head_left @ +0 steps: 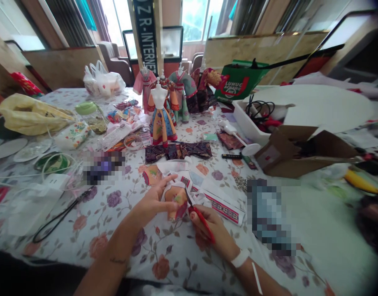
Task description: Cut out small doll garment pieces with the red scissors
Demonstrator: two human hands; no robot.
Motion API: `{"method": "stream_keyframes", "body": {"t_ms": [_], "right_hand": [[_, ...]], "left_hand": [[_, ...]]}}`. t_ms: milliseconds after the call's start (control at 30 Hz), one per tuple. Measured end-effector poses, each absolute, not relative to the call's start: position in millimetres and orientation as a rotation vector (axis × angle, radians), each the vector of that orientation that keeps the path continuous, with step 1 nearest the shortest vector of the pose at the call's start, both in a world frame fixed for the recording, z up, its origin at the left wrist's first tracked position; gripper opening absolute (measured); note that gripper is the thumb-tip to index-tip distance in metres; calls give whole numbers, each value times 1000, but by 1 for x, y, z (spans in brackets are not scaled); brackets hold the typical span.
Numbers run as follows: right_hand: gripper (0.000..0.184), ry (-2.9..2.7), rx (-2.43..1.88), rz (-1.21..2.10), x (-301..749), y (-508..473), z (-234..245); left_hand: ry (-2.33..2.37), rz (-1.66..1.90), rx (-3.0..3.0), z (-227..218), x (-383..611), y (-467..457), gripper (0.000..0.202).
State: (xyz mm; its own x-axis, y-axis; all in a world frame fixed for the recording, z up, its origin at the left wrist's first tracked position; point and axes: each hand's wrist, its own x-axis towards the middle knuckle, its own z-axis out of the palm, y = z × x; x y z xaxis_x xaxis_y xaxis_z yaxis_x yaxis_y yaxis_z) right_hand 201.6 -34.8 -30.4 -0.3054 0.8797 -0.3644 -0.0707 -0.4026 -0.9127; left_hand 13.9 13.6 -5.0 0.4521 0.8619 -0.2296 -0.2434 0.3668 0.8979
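My right hand (212,228) grips a pair of red-handled scissors (204,224), whose dark blades point up and away at the edge of an orange cloth piece (176,196) with a magenta border. Opposite, my left hand (156,198) has its thumb and fingers stretched apart over the left side of that cloth, touching it. Just beyond lie white paper-like scraps and a strip (222,207) with a red and black patterned band. A smaller orange cut piece (151,174) rests past my left fingers. Whether the blades are closed cannot be made out.
Small dress forms in costumes, one in an orange skirt (161,125), stand at the back. A folded dark patterned cloth (189,151) lies before them. To the right are a cardboard box (287,160) and a white bin (249,121); left, a white power strip (40,201) and cables.
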Motion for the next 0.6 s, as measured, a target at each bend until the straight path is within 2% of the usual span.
{"method": "stream_keyframes", "body": {"t_ms": [133, 400, 600], "right_hand": [[47, -1085, -1216, 1770, 205, -33, -35], [39, -1209, -1307, 1714, 202, -34, -30], [43, -1291, -1337, 1632, 200, -36, -25]], "left_hand": [[771, 794, 786, -5, 9, 19, 78], [663, 1053, 542, -4, 17, 22, 48], [706, 1021, 582, -6, 22, 20, 10]]}}
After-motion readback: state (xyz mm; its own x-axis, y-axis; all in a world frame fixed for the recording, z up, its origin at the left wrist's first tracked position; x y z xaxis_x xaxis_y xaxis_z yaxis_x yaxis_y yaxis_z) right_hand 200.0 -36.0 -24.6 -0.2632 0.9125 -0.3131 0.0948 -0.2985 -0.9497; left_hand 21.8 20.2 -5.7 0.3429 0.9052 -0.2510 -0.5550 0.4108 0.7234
